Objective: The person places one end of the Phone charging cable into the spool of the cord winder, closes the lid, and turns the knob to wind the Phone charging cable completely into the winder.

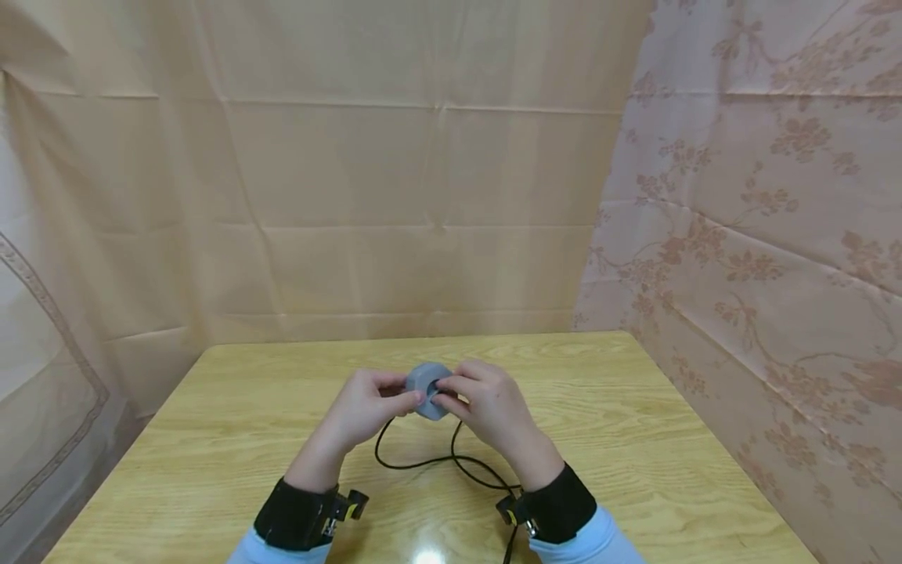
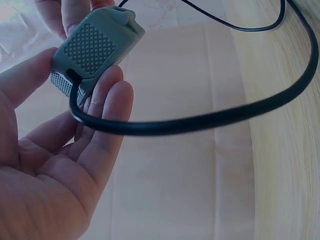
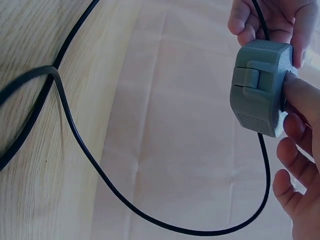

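A grey-blue plastic cable winder (image 1: 421, 379) with eight-sided faces is held up above the table between both hands. My left hand (image 1: 361, 409) pinches its left edge between thumb and fingers. The thumb and fingers of my right hand (image 1: 492, 403) pinch at the round recess in its face; what they grip inside is hidden. Textured panels mark the winder's sides (image 2: 91, 49) in the left wrist view. A small latch (image 3: 247, 77) shows on its rim in the right wrist view. A black cable (image 3: 266, 160) comes out of slots at opposite sides.
The cable's loops (image 1: 398, 468) hang below the hands and cross, with one end running off the table's front edge. A wood-grain table (image 1: 232, 439) lies beneath. Behind it hangs a beige curtain (image 1: 395, 196); a floral cloth (image 1: 761, 235) hangs along the right.
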{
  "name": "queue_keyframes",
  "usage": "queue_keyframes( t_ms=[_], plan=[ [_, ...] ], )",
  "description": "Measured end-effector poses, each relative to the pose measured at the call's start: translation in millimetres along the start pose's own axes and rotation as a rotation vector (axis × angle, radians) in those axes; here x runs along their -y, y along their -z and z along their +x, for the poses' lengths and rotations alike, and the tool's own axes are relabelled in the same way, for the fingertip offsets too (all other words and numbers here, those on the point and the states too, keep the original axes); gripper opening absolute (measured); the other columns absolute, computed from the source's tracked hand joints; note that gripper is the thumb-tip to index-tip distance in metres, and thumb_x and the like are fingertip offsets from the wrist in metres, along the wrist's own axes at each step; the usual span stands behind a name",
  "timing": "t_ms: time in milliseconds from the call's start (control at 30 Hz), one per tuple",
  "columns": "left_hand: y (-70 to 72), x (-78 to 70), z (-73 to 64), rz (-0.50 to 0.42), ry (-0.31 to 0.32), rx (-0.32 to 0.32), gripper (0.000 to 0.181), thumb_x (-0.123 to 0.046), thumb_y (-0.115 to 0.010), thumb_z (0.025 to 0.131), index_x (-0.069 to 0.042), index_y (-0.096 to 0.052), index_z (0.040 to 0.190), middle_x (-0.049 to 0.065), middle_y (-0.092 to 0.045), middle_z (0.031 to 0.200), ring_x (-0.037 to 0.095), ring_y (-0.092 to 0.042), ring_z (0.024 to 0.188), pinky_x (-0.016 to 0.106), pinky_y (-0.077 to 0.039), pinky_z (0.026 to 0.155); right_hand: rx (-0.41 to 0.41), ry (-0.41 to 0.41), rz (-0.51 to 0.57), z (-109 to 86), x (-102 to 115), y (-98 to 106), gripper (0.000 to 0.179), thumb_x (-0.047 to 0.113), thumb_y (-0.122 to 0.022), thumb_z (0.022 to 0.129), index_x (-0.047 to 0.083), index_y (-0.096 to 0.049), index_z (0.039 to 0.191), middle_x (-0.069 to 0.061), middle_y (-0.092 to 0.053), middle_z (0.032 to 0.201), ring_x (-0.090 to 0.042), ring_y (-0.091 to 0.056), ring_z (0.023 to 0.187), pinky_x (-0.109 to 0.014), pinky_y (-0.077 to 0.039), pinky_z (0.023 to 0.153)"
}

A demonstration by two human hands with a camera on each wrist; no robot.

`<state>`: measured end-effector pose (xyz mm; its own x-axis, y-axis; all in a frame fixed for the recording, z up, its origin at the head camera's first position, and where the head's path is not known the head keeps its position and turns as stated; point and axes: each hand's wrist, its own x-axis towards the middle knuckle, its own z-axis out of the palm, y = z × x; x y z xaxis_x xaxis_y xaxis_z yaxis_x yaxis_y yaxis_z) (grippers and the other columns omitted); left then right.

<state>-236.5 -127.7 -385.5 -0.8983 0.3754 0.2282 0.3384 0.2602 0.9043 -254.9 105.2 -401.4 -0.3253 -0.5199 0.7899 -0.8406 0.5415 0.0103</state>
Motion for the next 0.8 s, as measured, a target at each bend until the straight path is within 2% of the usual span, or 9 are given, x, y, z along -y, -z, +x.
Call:
queue_keyframes(
  t_ms=[200, 367, 600, 700, 800],
  plan=[
    [-2.5, -1.0, 0.7, 0.014, 0.001, -0.009, 0.037, -0.021, -0.074, 0.096, 0.004, -0.071, 0.123, 0.012, -0.076, 0.102, 0.021, -0.072, 0.091, 0.033, -0.059, 0.076, -0.041, -0.003, -0.057, -0.3, 1.5, -0.2, 0.019, 0.023, -0.089, 0.08, 0.008, -0.079, 0.087, 0.001, -0.062, 0.077, -0.012, -0.056, 0.064, -0.023, -0.049, 0.057],
    [-5.5, -0.6, 2.2, 0.028, 0.011, -0.035, 0.038, -0.023, -0.075, 0.095, 0.003, -0.072, 0.122, 0.012, -0.075, 0.105, 0.021, -0.072, 0.094, 0.036, -0.059, 0.079, -0.043, -0.043, -0.121, -1.4, 4.3, -1.1, 0.018, 0.028, -0.084, 0.085, 0.011, -0.077, 0.084, 0.002, -0.061, 0.075, -0.011, -0.056, 0.06, -0.025, -0.05, 0.054],
    [-10.6, -3.5, 2.6, 0.078, -0.039, -0.098, 0.034, -0.024, -0.077, 0.094, -0.001, -0.075, 0.118, 0.008, -0.076, 0.103, 0.018, -0.073, 0.092, 0.036, -0.059, 0.081, -0.058, -0.097, -0.157, -0.3, 7.9, -2.8, 0.02, 0.027, -0.08, 0.09, 0.011, -0.071, 0.081, 0.002, -0.059, 0.073, -0.01, -0.054, 0.057, -0.024, -0.049, 0.049],
    [-13.3, -3.7, 3.1, 0.111, -0.074, -0.134, 0.029, -0.022, -0.078, 0.092, -0.004, -0.077, 0.116, 0.003, -0.077, 0.098, 0.015, -0.073, 0.086, 0.033, -0.06, 0.078, -0.051, -0.145, -0.14, 0.7, 11.1, -3.7, 0.02, 0.023, -0.079, 0.091, 0.012, -0.067, 0.079, 0.003, -0.057, 0.071, -0.008, -0.051, 0.054, -0.022, -0.045, 0.046],
    [-16.3, -2.3, 4.0, 0.139, -0.112, -0.161, 0.028, -0.02, -0.08, 0.091, -0.005, -0.077, 0.115, 0.001, -0.076, 0.094, 0.013, -0.072, 0.081, 0.03, -0.059, 0.074, -0.014, -0.252, -0.077, 2.7, 15.8, -4.6, 0.023, 0.018, -0.075, 0.093, 0.013, -0.063, 0.075, 0.005, -0.052, 0.067, -0.006, -0.046, 0.052, -0.021, -0.04, 0.045]
  ],
)
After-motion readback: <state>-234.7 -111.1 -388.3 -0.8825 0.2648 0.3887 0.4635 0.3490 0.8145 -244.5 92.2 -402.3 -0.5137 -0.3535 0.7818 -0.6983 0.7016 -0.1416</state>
